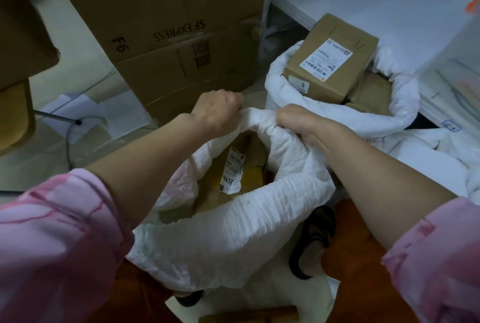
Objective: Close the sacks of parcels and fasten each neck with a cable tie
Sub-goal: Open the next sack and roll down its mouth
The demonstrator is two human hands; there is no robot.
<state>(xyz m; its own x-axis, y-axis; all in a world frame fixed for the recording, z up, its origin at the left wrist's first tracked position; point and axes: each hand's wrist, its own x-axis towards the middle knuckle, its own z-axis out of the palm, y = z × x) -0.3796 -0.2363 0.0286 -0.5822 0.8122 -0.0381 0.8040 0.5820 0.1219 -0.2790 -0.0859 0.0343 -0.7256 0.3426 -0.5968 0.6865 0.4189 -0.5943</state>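
Progress: early, by the look of it. Near sack (233, 218) stands on the floor right in front of the person, mouth open, parcels (233, 169) visible inside, rim rolled down. No cable tie in view. Left hand (218, 109) is fisted on the far rim of that sack, fingers curled into the fabric. Right hand (301, 122) just beside it, gripping the same bunched rim. Far sack (400, 104) at upper right also open, labelled box (330, 63) poking out, untouched. Both necks need gathering and tying.
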